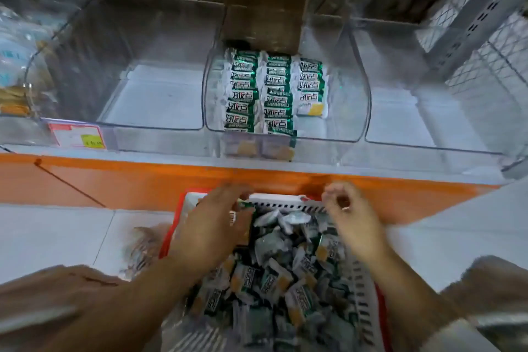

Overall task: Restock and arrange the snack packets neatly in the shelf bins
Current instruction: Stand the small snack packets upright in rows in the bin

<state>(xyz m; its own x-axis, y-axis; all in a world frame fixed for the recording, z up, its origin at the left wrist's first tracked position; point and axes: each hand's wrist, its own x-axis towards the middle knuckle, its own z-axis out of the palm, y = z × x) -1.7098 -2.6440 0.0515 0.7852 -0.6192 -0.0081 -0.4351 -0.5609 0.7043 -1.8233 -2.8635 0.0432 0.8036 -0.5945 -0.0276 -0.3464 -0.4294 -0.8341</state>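
Picking up snack packets (271,274) from the basket (285,198) for the middle bin (357,111).
Left hand (213,226) seems to pinch a packet (244,205) at the basket's far left corner. The right hand (351,217) curls its fingers near the far rim, on what I cannot tell. Next, likely lay it on the bin's shorter right row (311,86), print aligned. Wrappers read 好吃点; the price tag (75,136) is too blurred to read.

Shelf (171,177), orange front edge, carried clear bins in a row: left bin (160,129), middle bin (328,137), right bin (428,148). Price tag (75,134) sat at front left.
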